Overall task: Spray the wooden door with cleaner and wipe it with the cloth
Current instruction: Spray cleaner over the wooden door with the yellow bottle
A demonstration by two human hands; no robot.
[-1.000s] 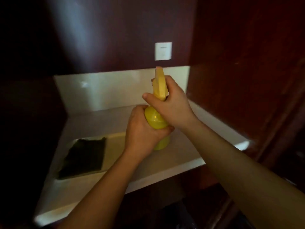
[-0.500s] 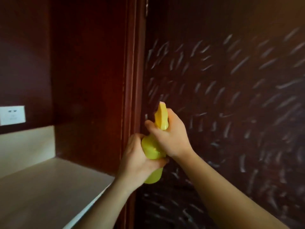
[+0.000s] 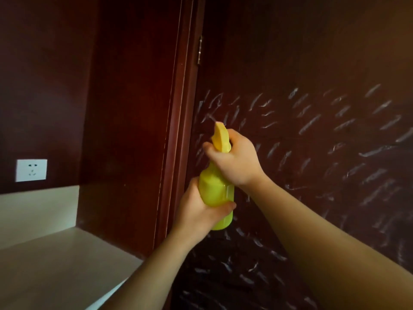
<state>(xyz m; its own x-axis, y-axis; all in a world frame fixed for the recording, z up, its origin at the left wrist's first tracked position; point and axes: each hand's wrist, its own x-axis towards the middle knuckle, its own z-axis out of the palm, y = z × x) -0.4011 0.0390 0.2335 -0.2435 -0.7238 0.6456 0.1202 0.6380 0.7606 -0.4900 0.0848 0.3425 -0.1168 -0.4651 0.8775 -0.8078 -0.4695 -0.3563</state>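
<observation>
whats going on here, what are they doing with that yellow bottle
A person is holding a spray bottle up to the door. The left grip holds the bottle's body, and the right grip is curled round the trigger head, with the nozzle toward the door. The door is already flecked with white streaks. No cloth is in view.

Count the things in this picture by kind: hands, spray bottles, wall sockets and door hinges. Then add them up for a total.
hands: 2 (left hand, right hand, both gripping the bottle)
spray bottle, yellow: 1
wall socket, white: 1
door hinge: 1
Total: 5
</observation>
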